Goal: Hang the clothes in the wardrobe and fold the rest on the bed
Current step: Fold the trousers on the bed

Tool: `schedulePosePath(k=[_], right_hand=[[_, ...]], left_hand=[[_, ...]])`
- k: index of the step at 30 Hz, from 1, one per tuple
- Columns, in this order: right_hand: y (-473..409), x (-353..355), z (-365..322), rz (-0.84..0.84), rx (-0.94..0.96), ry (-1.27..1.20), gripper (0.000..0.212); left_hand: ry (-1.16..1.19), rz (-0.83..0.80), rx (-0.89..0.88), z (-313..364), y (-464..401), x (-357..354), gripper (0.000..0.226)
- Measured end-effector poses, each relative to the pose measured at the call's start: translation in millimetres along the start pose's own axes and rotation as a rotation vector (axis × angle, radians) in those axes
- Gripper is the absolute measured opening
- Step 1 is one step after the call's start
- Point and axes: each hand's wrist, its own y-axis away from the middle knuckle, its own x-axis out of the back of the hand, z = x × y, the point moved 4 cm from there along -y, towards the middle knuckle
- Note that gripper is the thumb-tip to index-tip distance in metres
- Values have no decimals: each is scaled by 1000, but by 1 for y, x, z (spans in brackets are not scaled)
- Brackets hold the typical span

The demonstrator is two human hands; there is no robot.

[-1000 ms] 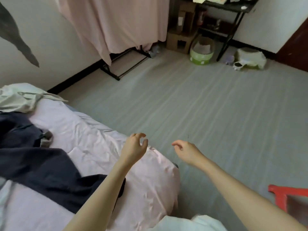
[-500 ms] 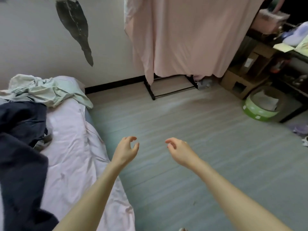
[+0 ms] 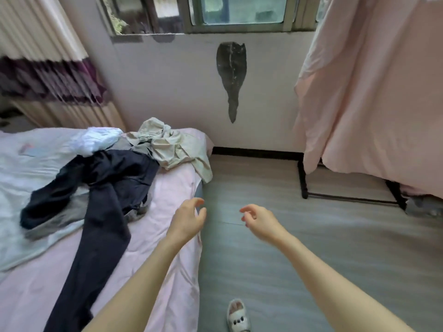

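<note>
while both arms are reaching forward, the left hand [image 3: 188, 219] is hovering over the bed [image 3: 172, 195] edge, fingers loosely curled and grasping nothing, and the right hand [image 3: 260, 220] is hanging over the floor [image 3: 311, 248] likewise. dark trousers [image 3: 107, 200] are lying sprawled on the bed, with a beige garment [image 3: 172, 147] and a white one [image 3: 96, 140] heaped behind them. a pink sheet [image 3: 371, 92] is hanging at right.
</note>
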Motion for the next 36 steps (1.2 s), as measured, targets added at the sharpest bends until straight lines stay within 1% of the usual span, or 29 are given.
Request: schedulePosePath(k=[2, 6, 13, 16, 17, 19, 20, 23, 26, 28, 30, 32, 34, 36], right_hand=[[-48, 3, -17, -11, 32, 10, 32], [-144, 0, -57, -113, 92, 72, 33], [-295, -7, -101, -250, 151, 123, 35], [-358, -16, -109, -293, 167, 152, 36], [-398, -22, -113, -320, 178, 162, 36], [-437, -28, -115, -340, 170, 153, 37], [-474, -35, -116, -381, 173, 159, 37], [-546, -48, -117, -443, 182, 234, 36], [-615, -63, -129, -467, 196, 273, 36], [-651, -79, -142, -486, 252, 324, 37], [-691, -108, -157, -519, 312, 365, 40], [-719, -135, -175, -536, 393, 393, 43], [-753, -178, -194, -543, 455, 435, 43], [-775, -216, -215, -517, 528, 468, 45]], left_hand=[[16, 36, 52, -12, -41, 10, 31], [55, 125, 135, -30, -121, 35, 29], [49, 173, 275, -64, -240, 61, 31], [45, 156, 331, -83, -285, 58, 33], [45, 168, 366, -96, -317, 55, 35], [43, 171, 413, -108, -347, 54, 37], [64, 190, 464, -121, -377, 51, 38], [87, 168, 578, -140, -435, 45, 42], [86, 146, 637, -163, -487, 45, 45], [64, 155, 672, -182, -516, 51, 47], [58, 201, 727, -212, -546, 63, 45], [62, 268, 763, -235, -568, 80, 42], [51, 355, 810, -271, -594, 99, 42], [-24, 399, 834, -299, -611, 115, 45]])
